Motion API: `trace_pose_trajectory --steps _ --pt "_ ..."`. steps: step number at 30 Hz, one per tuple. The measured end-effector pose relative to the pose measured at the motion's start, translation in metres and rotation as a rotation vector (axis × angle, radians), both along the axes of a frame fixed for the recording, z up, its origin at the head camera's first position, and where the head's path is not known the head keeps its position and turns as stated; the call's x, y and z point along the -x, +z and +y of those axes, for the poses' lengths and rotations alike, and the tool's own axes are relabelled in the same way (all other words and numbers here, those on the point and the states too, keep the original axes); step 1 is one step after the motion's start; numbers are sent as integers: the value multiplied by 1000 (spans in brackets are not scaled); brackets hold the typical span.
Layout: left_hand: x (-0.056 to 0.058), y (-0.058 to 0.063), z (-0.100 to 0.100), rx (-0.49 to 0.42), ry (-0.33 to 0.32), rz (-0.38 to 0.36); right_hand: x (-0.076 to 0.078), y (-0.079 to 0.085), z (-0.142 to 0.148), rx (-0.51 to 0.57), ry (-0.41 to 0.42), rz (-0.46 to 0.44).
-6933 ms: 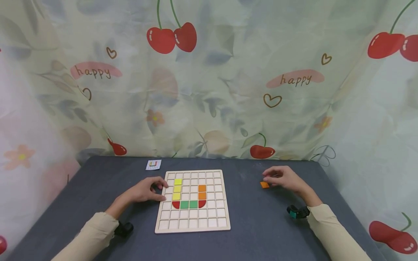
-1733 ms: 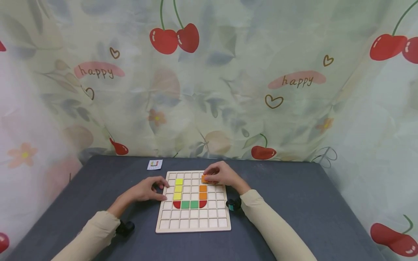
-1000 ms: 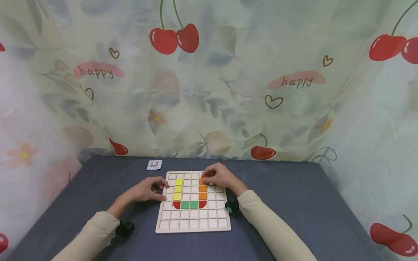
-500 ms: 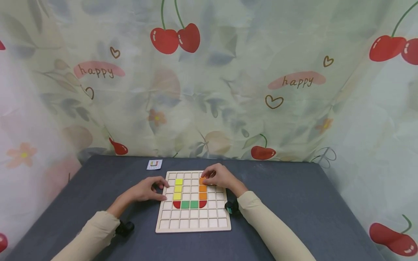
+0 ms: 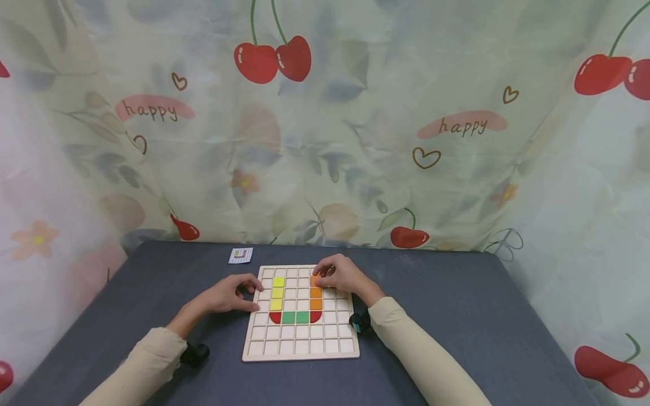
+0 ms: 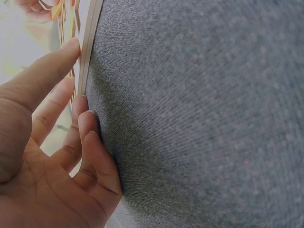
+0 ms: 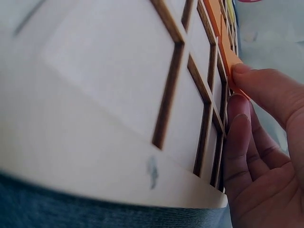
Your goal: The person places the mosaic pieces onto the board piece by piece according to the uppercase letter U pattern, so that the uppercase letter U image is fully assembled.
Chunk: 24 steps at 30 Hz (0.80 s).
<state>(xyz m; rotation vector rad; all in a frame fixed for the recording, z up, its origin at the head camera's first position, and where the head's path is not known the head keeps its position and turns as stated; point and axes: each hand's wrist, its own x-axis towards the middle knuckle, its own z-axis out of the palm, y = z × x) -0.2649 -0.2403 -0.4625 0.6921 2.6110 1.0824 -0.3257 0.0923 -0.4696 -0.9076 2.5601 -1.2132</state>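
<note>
A pale wooden grid board lies on the dark table. Its tiles form a U: a yellow column, two green squares between red rounded corners, and an orange column. My right hand pinches an orange square tile at the top of that column. In the right wrist view this tile tilts against the grid, thumb on its face. At the board's left edge, my left hand rests with thumb and fingertips touching it, fingers loosely bent.
A small card with a printed U-shaped tile pattern lies behind the board, to its left. A patterned cloth with cherries hangs behind the table and along both sides. Each wrist wears a dark strap device.
My right hand has carried the orange tile from the table on the right over to the board and lowered it above the two other orange tiles. My left hand has stayed at the edge.
</note>
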Motion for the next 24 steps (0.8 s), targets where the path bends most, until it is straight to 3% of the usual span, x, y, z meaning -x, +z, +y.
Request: trace_pose_trajectory --steps 14,24 --pt "0 1 4 -8 1 -2 -3 3 4 -17 -15 11" --pt "-2 0 3 4 -9 -3 -8 2 10 38 8 -13"
